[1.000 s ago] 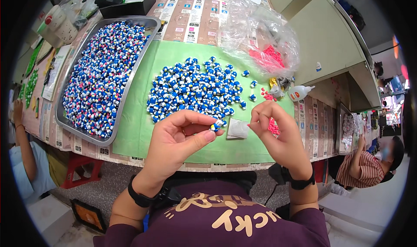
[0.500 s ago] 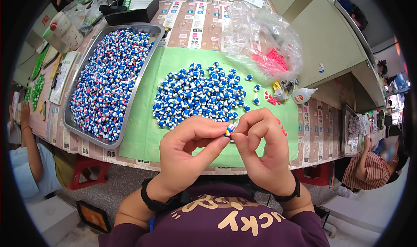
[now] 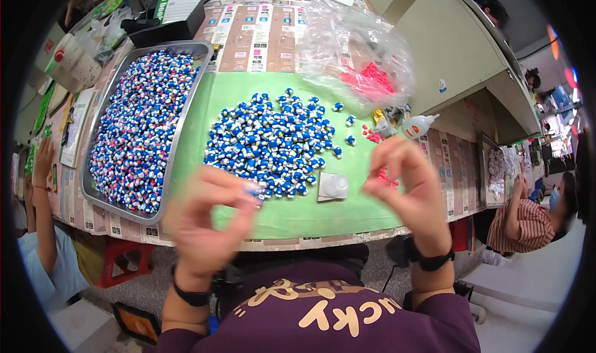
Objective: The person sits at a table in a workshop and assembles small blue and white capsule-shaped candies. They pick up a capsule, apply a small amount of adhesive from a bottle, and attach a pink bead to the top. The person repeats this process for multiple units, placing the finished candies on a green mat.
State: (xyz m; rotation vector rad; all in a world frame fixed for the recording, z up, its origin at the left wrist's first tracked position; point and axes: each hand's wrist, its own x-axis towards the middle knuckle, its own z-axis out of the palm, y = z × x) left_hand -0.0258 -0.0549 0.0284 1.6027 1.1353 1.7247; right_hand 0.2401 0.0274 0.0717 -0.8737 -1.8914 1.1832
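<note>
Pinching at eight o'clock in the head view, the blurred left hand holds a small, rounded blue-and-white piece; at three o'clock the right hand curls its fingers narrowly, on what I cannot tell. A loose pinch could lose the piece among the glossy blue-and-white heap at its twelve o'clock.

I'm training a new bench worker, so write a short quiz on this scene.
1. Multiple choice: what colour are the small pieces in the clear plastic bag? a) green b) pink c) yellow
2. True or false: the pile of blue-and-white pieces lies on the green sheet, right of the metal tray.
3. Short answer: which of the camera wearer's hands is nearer the metal tray?

Key: 1. b; 2. true; 3. the left hand.
</note>
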